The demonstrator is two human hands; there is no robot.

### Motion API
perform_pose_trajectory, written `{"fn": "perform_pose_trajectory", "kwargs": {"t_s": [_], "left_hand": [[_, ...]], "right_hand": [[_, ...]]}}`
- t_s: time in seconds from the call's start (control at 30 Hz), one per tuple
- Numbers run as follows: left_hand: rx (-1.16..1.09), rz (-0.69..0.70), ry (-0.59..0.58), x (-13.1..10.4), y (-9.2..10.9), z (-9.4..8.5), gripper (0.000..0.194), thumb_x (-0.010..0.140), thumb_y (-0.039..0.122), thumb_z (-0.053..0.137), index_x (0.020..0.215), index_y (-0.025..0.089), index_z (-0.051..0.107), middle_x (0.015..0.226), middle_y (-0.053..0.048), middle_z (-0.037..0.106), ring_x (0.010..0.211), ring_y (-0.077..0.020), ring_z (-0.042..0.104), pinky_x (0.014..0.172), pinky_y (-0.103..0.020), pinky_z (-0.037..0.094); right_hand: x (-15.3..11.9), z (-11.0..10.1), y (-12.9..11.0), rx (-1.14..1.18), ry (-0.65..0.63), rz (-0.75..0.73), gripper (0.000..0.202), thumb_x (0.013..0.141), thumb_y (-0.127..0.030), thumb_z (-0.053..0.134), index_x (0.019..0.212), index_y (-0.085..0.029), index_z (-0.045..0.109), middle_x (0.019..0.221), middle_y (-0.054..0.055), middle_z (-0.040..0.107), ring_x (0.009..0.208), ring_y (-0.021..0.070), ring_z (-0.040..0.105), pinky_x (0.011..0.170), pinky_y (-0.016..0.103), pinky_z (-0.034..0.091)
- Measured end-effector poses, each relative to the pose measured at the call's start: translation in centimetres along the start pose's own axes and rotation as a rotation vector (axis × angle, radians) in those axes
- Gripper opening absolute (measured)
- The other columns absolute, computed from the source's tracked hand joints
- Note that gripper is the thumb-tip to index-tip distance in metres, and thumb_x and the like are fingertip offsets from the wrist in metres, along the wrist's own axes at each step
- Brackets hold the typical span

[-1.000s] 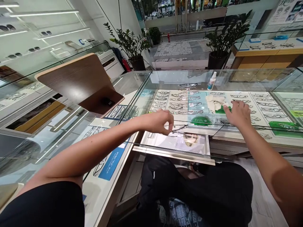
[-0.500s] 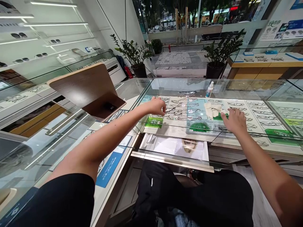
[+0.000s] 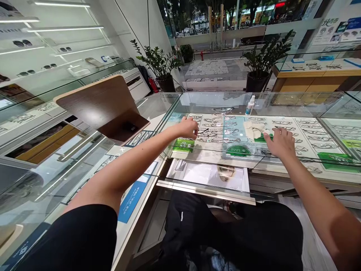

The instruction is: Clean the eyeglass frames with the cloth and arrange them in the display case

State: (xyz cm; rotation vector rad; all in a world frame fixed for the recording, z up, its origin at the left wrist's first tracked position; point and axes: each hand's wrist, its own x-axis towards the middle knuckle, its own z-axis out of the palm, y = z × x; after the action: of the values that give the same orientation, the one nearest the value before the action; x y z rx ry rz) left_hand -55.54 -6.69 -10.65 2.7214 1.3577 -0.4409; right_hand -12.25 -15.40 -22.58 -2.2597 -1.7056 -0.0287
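My left hand (image 3: 188,128) is closed above the glass counter, its fingers curled. From the fingers a thin dark eyeglass temple (image 3: 204,131) juts out to the right; the rest of those glasses is hidden behind the hand. My right hand (image 3: 282,143) lies palm down on the glass top (image 3: 205,153), fingers spread and holding nothing. Its thumb is close to a crumpled beige cloth (image 3: 253,130). Behind the cloth a small white spray bottle (image 3: 250,105) stands upright. Another pair of glasses (image 3: 223,109) lies near the far side of the counter.
Rows of eyeglass frames (image 3: 317,134) and green signs (image 3: 238,151) show through the glass. An open drawer (image 3: 205,191) juts out above my lap. To the left stands a tilted brown wooden panel (image 3: 98,101). Potted plants (image 3: 162,67) stand by the window.
Both hands stay almost in place. The view has shifted very slightly; the cloth, bottle and drawer have not visibly moved.
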Motion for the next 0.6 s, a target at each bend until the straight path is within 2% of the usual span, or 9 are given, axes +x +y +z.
{"fn": "perform_pose_trajectory", "kwargs": {"t_s": [0.3,0.47,0.53,0.6], "left_hand": [[0.021,0.012,0.011,-0.4,0.1,0.3,0.015,0.081,0.032,0.073,0.086,0.022,0.083,0.128,-0.011,0.073,0.123,-0.0336,0.053,0.105,-0.049,0.037],[0.019,0.019,0.024,-0.9,0.2,0.3,0.014,0.082,0.033,0.075,0.087,0.022,0.083,0.138,-0.01,0.07,0.127,-0.0347,0.051,0.111,-0.051,0.036],[0.03,0.009,0.082,-1.9,0.6,-0.3,0.017,0.083,0.034,0.075,0.091,0.022,0.082,0.145,-0.011,0.065,0.131,-0.0365,0.049,0.113,-0.053,0.035],[0.045,0.007,0.191,-3.4,1.4,-1.4,0.021,0.084,0.035,0.074,0.097,0.02,0.081,0.148,-0.014,0.061,0.133,-0.0379,0.049,0.113,-0.054,0.035]], "right_hand": [[0.1,-0.1,0.0,0.009,-0.017,0.005,0.082,0.106,-0.068,0.025,0.157,-0.01,0.053,0.162,0.027,0.048,0.147,0.0476,0.043,0.12,0.064,0.04],[-0.1,-0.5,-0.2,0.007,-0.025,0.006,0.085,0.106,-0.068,0.025,0.157,-0.008,0.054,0.162,0.029,0.048,0.147,0.0491,0.043,0.119,0.065,0.04],[-0.2,-0.7,-0.4,0.007,-0.024,0.007,0.084,0.106,-0.068,0.024,0.157,-0.007,0.054,0.162,0.03,0.048,0.146,0.0494,0.043,0.118,0.064,0.039],[-0.2,-0.9,-0.5,0.004,-0.034,0.009,0.084,0.106,-0.067,0.024,0.157,-0.007,0.054,0.163,0.03,0.048,0.146,0.0492,0.042,0.118,0.062,0.039]]}}
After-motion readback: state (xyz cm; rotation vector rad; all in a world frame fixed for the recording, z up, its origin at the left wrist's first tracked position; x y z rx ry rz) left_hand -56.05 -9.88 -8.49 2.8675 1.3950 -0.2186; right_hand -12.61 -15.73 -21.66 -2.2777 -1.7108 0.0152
